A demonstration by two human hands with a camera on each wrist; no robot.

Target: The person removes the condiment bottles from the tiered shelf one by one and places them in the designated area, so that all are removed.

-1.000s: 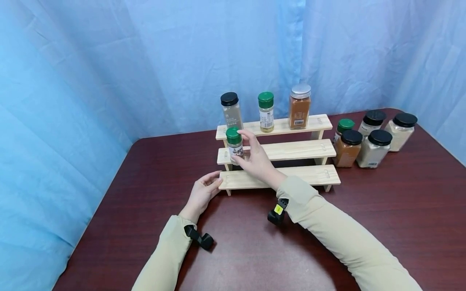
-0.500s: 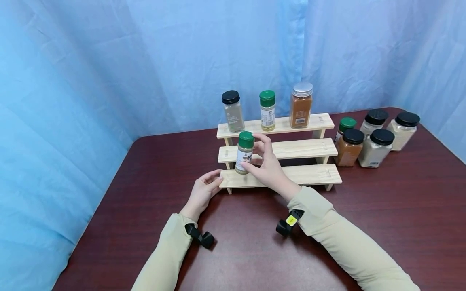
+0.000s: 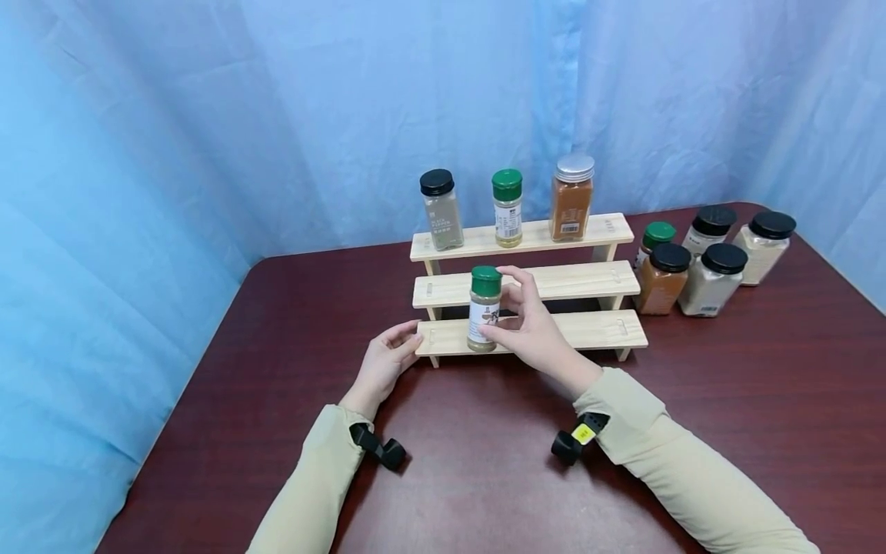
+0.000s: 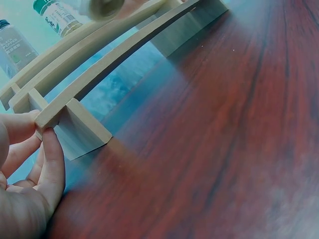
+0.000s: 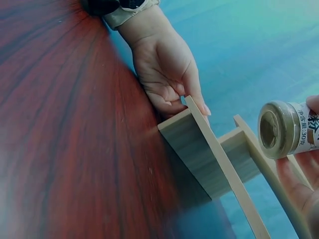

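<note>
My right hand [image 3: 540, 332] grips a small spice jar [image 3: 484, 312] with a green lid and white label, thumb on one side and fingers on the other. In the head view the jar is upright before the lowest step of a three-step wooden rack [image 3: 595, 331]. The right wrist view shows the jar's base [image 5: 271, 130] raised off the wood. My left hand [image 3: 381, 365] pinches the left end of the lowest step between thumb and fingers, as the left wrist view also shows at the board's end [image 4: 47, 117].
Along the top step stand a black-lidded pepper jar [image 3: 443, 211], a green-lidded jar [image 3: 508, 208] and a silver-lidded jar [image 3: 572, 198] of orange-brown powder. Several jars, among them an orange-brown one [image 3: 662, 281], cluster on the dark table [image 3: 761, 369] right of the rack. A blue curtain [image 3: 332, 138] hangs behind.
From the left end of the middle step, my right hand has brought the green-lidded jar toward me and to the right, over the lowest step. My left hand has stayed on the rack.
</note>
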